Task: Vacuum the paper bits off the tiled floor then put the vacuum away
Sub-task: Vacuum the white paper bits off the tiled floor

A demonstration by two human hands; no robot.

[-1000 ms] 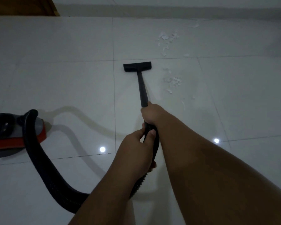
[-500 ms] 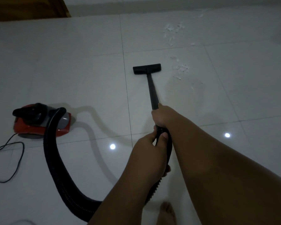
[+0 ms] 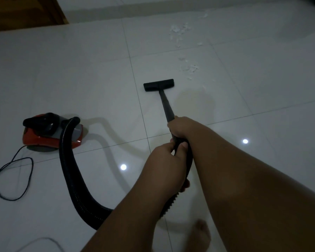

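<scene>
Both hands clamped on the wand (image 3: 166, 106), centre frame: right hand (image 3: 178, 128) fingers wrapped round it, left hand (image 3: 168, 160) gripping just below, where the hose (image 3: 71, 171) joins. Floor head (image 3: 159, 84) flat on the tiled floor (image 3: 80, 79). Paper bits (image 3: 190, 68) just upper right of it, untouched. Red canister (image 3: 51, 132) mid-left, cord (image 3: 13, 179) far left.

The right grip (image 3: 178, 130) holds the slim black vacuum wand (image 3: 166, 106), and the left grip (image 3: 166, 167) curls round the handle just behind it. The flat black floor nozzle (image 3: 159, 84) rests on the glossy white tiled floor (image 3: 80, 79). Scattered white paper bits (image 3: 190, 68) lie near it, further out and to the right. The black ribbed hose (image 3: 70, 170) curves left to the red-and-grey canister vacuum (image 3: 44, 137), with a thin black cord (image 3: 28, 180) beside it.
</scene>
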